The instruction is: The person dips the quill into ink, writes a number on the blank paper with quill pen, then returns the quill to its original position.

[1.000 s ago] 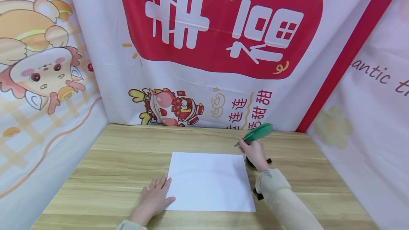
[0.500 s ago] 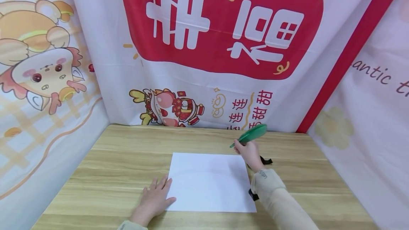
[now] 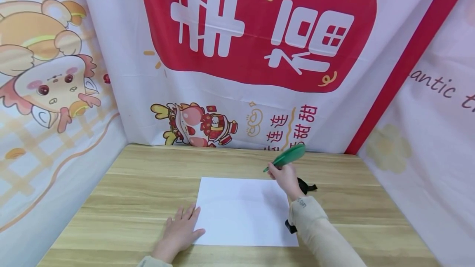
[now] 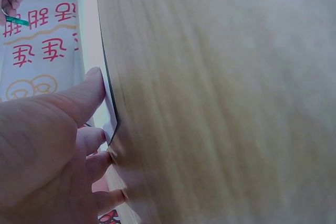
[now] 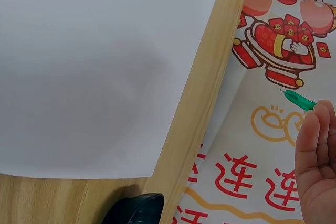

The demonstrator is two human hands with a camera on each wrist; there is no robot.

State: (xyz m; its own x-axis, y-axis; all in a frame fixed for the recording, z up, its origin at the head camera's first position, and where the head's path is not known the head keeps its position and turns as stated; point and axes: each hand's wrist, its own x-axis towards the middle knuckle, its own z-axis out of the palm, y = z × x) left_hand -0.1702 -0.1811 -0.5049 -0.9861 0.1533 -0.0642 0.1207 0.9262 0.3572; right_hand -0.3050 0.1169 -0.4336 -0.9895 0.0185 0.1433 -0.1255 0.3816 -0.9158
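Note:
A blank white sheet of paper (image 3: 245, 213) lies on the wooden table. My left hand (image 3: 179, 230) rests flat with fingers spread at the sheet's left edge; in the left wrist view its thumb (image 4: 86, 95) lies over the paper's border. Past the sheet's far right corner, my right hand (image 3: 287, 179) pinches a green pen (image 3: 287, 156) with a broad feather-shaped top. Its point faces left and down, raised over the table beyond the paper. In the right wrist view, the pen's tip (image 5: 296, 99) sticks out past the fingers.
A dark, rounded, bowl-like object (image 5: 135, 211) stands close to the paper's corner in the right wrist view. Black pieces (image 3: 307, 186) show beside my right forearm. The wooden table (image 3: 122, 201) meets a printed red and white cloth (image 3: 256, 73) behind, with more cloth on both sides.
My right hand has moved left and slightly down with the green pen, towards the paper's far edge. The left hand and the paper have stayed in place.

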